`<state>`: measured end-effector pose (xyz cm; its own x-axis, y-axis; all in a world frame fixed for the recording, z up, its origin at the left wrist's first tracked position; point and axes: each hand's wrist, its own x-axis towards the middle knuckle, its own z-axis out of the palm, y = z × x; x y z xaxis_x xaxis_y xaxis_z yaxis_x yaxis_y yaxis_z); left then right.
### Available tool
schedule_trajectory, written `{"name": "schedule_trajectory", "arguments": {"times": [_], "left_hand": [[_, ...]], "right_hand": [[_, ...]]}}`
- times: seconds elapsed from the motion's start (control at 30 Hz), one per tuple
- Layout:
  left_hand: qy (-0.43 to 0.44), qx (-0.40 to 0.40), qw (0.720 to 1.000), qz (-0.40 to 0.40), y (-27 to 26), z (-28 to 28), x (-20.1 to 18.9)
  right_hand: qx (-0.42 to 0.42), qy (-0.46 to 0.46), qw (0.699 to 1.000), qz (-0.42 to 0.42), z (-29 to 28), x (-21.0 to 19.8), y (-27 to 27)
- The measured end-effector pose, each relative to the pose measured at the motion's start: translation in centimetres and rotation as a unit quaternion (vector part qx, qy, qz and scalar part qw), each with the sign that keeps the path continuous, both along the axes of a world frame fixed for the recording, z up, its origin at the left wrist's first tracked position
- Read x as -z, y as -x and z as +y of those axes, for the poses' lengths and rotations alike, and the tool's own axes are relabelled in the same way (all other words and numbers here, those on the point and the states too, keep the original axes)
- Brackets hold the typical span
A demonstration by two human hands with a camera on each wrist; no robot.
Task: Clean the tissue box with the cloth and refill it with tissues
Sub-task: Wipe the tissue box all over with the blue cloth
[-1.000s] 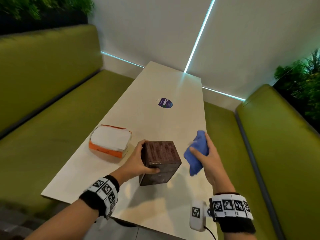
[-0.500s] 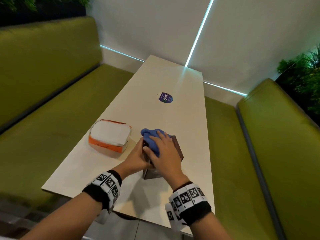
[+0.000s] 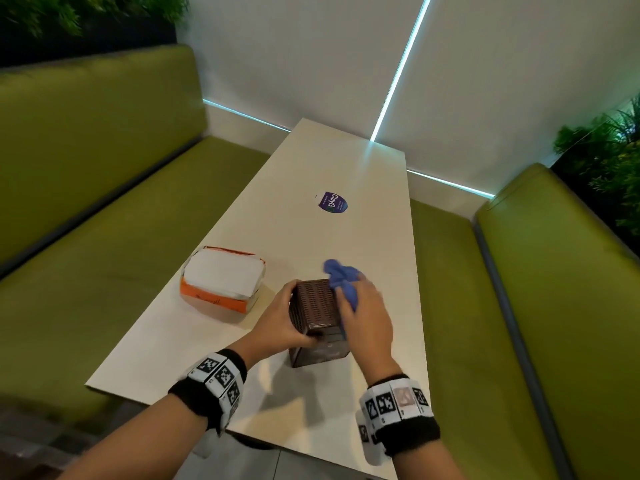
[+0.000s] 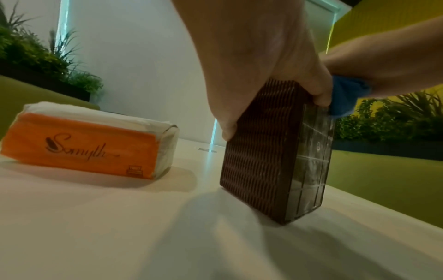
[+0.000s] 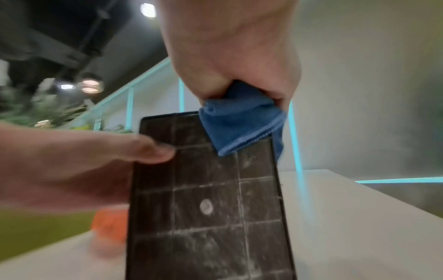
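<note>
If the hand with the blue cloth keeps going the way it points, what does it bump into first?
Probably the dark brown woven tissue box: the right hand already presses the blue cloth against its upper edge.

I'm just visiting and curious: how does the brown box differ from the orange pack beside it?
The brown box stands on end, gripped by the left hand; the orange pack lies flat, untouched. The box is dark and woven-patterned; the pack is orange with white tissues showing. Both sit on the white table.

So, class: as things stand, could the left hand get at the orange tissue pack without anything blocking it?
Probably yes. The tissue pack lies on the table just left of the left hand, with bare tabletop between. But that hand grips the tissue box and must let go first.
</note>
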<state>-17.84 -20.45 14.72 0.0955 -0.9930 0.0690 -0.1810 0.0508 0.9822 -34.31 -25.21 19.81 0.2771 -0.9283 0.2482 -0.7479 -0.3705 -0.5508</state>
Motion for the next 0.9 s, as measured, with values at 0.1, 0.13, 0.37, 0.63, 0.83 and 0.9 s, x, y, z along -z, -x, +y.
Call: {"name": "schedule_trajectory", "arguments": {"times": [0.1, 0.13, 0.37, 0.63, 0.83, 0.9], "left_hand": [[0.0, 0.011, 1.0, 0.002, 0.1, -0.3, -0.5], [0.002, 0.016, 1.0, 0.008, 0.1, -0.4, -0.8], [-0.003, 0.004, 1.0, -0.008, -0.2, -0.3, -0.5], [0.018, -0.007, 1.0, 0.003, 0.4, -0.3, -1.7], [0.009, -0.037, 0.999, 0.016, 0.9, 0.3, -1.3], [-0.009, -0.028, 0.999, 0.018, 0.6, 0.3, -1.3]], "right_hand": [[0.052, -0.019, 0.998, 0.037, 0.5, 0.0, -0.7], [0.026, -0.011, 0.998, 0.061, 1.6, 0.2, -1.5], [-0.004, -0.023, 1.0, 0.009, 1.7, -1.2, -0.3], [-0.046, 0.055, 0.997, 0.028, 4.7, 1.2, -3.0], [0.021, 0.017, 0.998, -0.059, 2.2, 0.3, -0.3], [0.089, -0.037, 0.989, -0.109, 0.6, -0.4, 0.8]]}}
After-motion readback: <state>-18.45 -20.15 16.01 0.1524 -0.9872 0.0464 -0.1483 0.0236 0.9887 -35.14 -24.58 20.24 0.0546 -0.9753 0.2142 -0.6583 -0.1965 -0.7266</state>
